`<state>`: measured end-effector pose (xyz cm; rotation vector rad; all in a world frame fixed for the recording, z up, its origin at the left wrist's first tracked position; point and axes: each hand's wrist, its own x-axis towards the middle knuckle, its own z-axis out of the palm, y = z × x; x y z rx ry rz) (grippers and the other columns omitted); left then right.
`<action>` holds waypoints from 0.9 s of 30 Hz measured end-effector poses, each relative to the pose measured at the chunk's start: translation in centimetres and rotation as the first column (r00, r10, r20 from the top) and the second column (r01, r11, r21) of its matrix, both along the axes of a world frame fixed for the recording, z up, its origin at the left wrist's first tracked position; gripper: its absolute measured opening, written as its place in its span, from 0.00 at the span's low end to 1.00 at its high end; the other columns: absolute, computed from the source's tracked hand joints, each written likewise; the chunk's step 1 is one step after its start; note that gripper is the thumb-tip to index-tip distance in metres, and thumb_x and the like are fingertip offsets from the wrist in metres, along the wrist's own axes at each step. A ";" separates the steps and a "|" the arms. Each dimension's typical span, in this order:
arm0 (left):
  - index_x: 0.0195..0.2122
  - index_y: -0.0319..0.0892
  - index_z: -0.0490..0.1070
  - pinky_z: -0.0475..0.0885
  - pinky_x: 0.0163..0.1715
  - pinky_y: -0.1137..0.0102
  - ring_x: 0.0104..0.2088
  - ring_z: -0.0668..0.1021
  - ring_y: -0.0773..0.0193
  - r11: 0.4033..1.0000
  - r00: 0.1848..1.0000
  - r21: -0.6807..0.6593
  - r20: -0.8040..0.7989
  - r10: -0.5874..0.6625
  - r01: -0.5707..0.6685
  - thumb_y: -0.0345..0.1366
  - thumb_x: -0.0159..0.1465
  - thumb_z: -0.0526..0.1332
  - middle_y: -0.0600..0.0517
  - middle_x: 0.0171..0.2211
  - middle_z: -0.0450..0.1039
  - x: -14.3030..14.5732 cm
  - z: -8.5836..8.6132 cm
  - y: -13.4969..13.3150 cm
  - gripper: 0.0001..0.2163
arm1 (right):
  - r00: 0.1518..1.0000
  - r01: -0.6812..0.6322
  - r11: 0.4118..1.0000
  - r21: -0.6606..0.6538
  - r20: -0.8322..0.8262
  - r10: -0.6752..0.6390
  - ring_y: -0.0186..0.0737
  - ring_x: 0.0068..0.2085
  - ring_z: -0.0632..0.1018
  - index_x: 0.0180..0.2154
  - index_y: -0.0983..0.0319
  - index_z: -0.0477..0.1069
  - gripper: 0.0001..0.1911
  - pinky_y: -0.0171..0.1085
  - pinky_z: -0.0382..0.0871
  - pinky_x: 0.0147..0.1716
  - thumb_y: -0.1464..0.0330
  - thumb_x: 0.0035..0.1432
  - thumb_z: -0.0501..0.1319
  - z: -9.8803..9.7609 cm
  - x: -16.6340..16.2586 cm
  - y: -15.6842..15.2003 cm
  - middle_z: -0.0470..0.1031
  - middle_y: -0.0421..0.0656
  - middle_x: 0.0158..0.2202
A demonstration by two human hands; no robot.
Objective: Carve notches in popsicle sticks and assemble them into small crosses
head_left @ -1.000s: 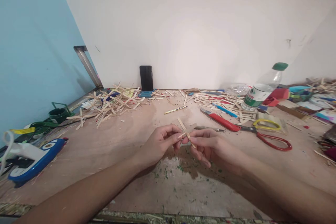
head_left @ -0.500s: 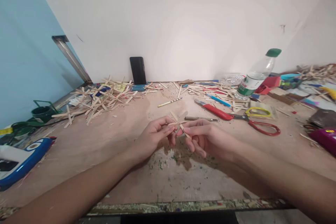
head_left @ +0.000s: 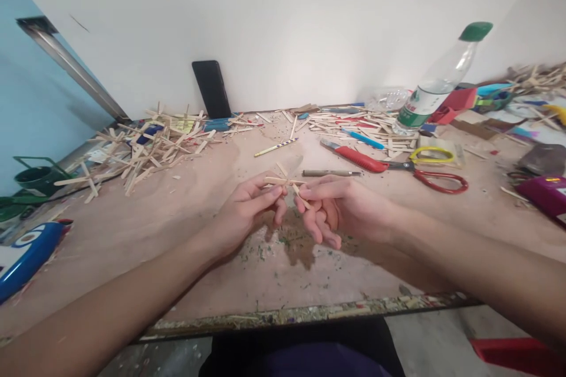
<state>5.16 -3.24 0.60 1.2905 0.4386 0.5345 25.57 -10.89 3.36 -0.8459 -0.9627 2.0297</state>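
Note:
Between both hands, above the worktable (head_left: 212, 259), are thin wooden craft sticks (head_left: 275, 181) that cross one another. My left hand (head_left: 252, 206) pinches them from the left with thumb and fingers. From the right, my right hand (head_left: 331, 203) pinches near the crossing, its lower fingers loosely curled. One stick end (head_left: 302, 197) slants down over the right fingers. The fingers hide part of the crossing. Just behind my right hand lies a slim grey pen-like tool (head_left: 331, 173); a striped pencil (head_left: 276, 147) lies farther back.
A heap of crossed sticks (head_left: 152, 156) lies back left, near a black phone (head_left: 211, 88) leaning on the wall. At right are a red-handled cutter (head_left: 360, 158), scissors (head_left: 442, 181), loose sticks (head_left: 327, 123) and a bottle (head_left: 424, 103). The table's front edge (head_left: 265, 319) is rough.
The view has tilted down, showing more floor and my lap. The crossed sticks have turned slightly between my fingers, and both hands keep their pinch.

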 end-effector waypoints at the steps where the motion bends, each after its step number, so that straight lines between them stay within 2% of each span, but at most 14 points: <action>1: 0.40 0.41 0.72 0.70 0.20 0.74 0.23 0.72 0.66 1.000 1.000 0.015 -0.001 0.003 -0.003 0.47 0.69 0.67 0.52 0.28 0.75 0.0 0.0 0.0 0.14 | 1.000 -0.011 1.000 0.004 0.010 0.011 0.34 0.17 0.76 0.32 0.65 0.74 0.12 0.28 0.70 0.17 0.66 0.67 0.58 0.0 0.0 0.0 0.81 0.47 0.23; 6: 0.37 0.40 0.72 0.67 0.28 0.75 0.27 0.72 0.68 0.996 1.000 0.087 -0.013 0.008 -0.007 0.43 0.72 0.65 0.52 0.27 0.75 -0.3 0.0 0.2 0.12 | 0.998 -0.023 0.999 0.035 0.053 0.021 0.33 0.18 0.76 0.33 0.66 0.75 0.11 0.28 0.70 0.19 0.66 0.66 0.62 -0.2 -0.3 -0.2 0.81 0.47 0.24; 12: 0.40 0.42 0.72 0.61 0.24 0.74 0.22 0.66 0.68 0.995 0.999 0.101 -0.041 -0.016 0.020 0.47 0.71 0.65 0.57 0.22 0.69 -0.7 -0.3 0.6 0.13 | 0.999 -0.010 0.999 0.050 0.046 0.008 0.33 0.19 0.76 0.32 0.65 0.72 0.12 0.28 0.69 0.19 0.64 0.66 0.62 -0.6 -0.5 -0.2 0.80 0.46 0.24; 17: 0.38 0.40 0.73 0.59 0.25 0.73 0.23 0.65 0.69 0.991 0.998 0.129 -0.068 -0.018 0.027 0.47 0.70 0.67 0.56 0.23 0.69 -0.8 -0.1 0.6 0.14 | 0.998 -0.009 0.997 0.071 0.059 0.005 0.33 0.19 0.75 0.32 0.64 0.71 0.13 0.28 0.68 0.18 0.62 0.64 0.64 -1.0 -0.4 -0.1 0.79 0.45 0.23; 23: 0.38 0.41 0.72 0.57 0.22 0.73 0.20 0.65 0.69 0.992 0.992 0.112 -0.118 -0.039 0.052 0.50 0.69 0.66 0.57 0.21 0.66 -0.7 0.3 0.3 0.16 | 0.991 0.001 0.993 0.118 0.133 -0.017 0.32 0.20 0.75 0.32 0.65 0.73 0.12 0.29 0.69 0.19 0.64 0.66 0.63 -1.0 -0.3 -0.1 0.78 0.44 0.23; 27: 0.37 0.41 0.72 0.55 0.21 0.74 0.20 0.63 0.71 0.991 0.988 0.103 -0.138 -0.068 0.083 0.52 0.69 0.66 0.58 0.21 0.65 -0.7 0.5 0.3 0.18 | 0.985 -0.007 0.992 0.129 0.173 -0.015 0.32 0.19 0.74 0.31 0.65 0.73 0.14 0.29 0.69 0.19 0.62 0.65 0.64 -0.8 -0.4 -0.3 0.78 0.44 0.22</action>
